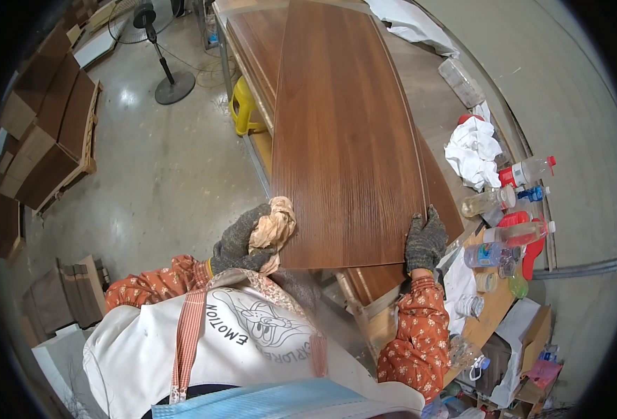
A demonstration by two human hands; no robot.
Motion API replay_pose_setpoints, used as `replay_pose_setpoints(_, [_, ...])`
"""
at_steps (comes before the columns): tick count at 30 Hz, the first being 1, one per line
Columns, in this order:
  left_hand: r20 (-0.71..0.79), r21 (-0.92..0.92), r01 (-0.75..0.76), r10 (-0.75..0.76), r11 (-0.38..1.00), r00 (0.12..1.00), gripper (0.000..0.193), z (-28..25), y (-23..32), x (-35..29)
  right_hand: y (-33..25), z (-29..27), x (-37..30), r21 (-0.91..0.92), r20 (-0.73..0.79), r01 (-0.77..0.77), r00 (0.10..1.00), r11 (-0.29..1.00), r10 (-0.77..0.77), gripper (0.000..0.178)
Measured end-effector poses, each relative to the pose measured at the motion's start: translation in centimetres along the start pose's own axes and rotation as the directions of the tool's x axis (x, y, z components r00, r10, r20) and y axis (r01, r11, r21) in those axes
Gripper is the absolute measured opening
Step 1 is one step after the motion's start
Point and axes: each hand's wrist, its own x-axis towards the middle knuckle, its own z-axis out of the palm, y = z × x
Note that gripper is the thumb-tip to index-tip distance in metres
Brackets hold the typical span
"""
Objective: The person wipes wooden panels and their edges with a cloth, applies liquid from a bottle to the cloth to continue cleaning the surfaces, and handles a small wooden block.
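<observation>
The fingers of the left hand (240,244), in a grey knit glove, are curled shut around a crumpled beige rag (275,227), which is pressed against the near left corner of a long brown wood-grain panel (343,140). The fingers of the right hand (425,241), gloved alike, are laid together flat on the panel's near right corner, the tips resting on its surface; nothing is clamped in them. The panel lies directly ahead of both hands, its long axis running away from the person, and its near edge spans the gap between the two hands, so neither hand is clearly the nearer. It is stacked on similar panels on the tabletop (434,84). To the right of the right hand, clear plastic bottles (493,230) with red caps are clustered along the tabletop's edge; pale liquid shows in some, though how full they are cannot be told. A white cloth (472,150) is bunched just beyond them. On the floor to the left, a yellow stool (244,106) and a standing fan (156,49) are seen.
</observation>
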Motion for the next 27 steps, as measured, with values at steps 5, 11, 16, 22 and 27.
replay_pose_setpoints(5, [0.070, 0.282, -0.253, 0.243, 0.925, 0.967, 0.060, -5.8, -0.7, -0.1, -3.6, 1.6, -3.1, 0.007, -0.093, 0.065, 0.994, 0.998, -0.064, 0.047])
replay_pose_setpoints(11, [0.123, 0.569, -0.436, 0.452, 0.697, 0.883, 0.057, -14.2, -4.0, 5.9, -9.5, 2.7, -5.4, 0.004, -0.114, 0.010, 0.993, 1.000, -0.010, 0.049])
replay_pose_setpoints(16, [0.092, 0.498, -0.429, 0.446, 0.753, 0.890, 0.056, -19.2, -3.5, 11.5, -14.3, 3.0, -7.3, -0.102, -0.047, 0.026, 0.998, 0.994, -0.031, 0.049])
replay_pose_setpoints(22, [0.023, 0.486, -0.215, 0.234, 0.847, 0.972, 0.058, -19.5, -2.8, 7.1, -15.5, 2.2, -7.7, -0.009, -0.045, -0.060, 0.997, 0.998, 0.060, 0.049])
replay_pose_setpoints(27, [0.114, 0.003, 0.002, -0.002, 1.000, 0.993, 0.069, -16.2, 0.6, -2.5, -14.6, 3.3, -7.4, 0.041, -0.107, 0.017, 0.994, 0.999, -0.012, 0.047])
